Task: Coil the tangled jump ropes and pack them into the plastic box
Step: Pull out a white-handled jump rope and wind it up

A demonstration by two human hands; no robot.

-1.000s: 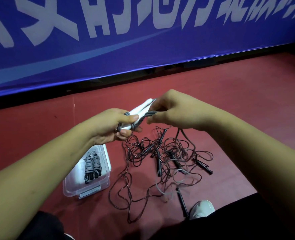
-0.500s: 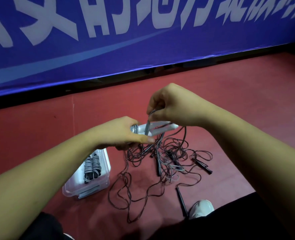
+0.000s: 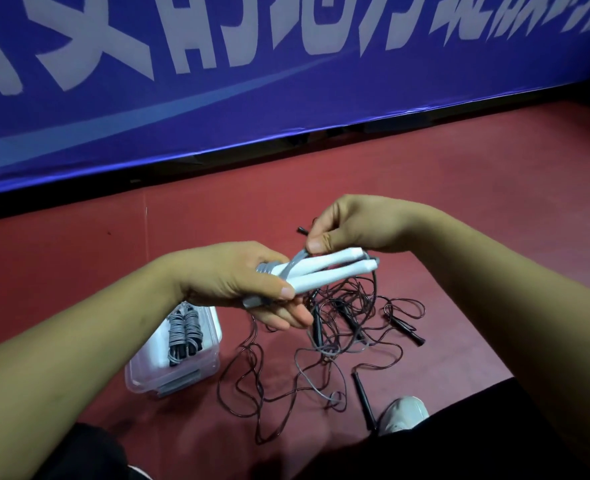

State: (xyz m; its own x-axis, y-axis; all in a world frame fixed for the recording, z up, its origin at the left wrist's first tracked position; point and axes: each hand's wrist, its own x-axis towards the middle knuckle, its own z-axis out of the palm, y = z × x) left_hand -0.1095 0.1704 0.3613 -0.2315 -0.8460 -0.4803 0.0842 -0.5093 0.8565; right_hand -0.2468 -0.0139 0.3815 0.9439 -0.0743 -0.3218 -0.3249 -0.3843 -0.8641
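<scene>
Left hand point(image 3: 238, 278) gripping two white handles point(image 3: 335, 268), right hand point(image 3: 355, 223) pinching grey cord point(image 3: 297, 259), perhaps two coils point(image 3: 184, 329) in box point(image 3: 172, 379)

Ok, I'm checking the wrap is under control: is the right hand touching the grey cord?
Touching. The head view shows the right hand pinching the grey cord between thumb and forefinger, just above the white handles gripped by the left hand.
</scene>
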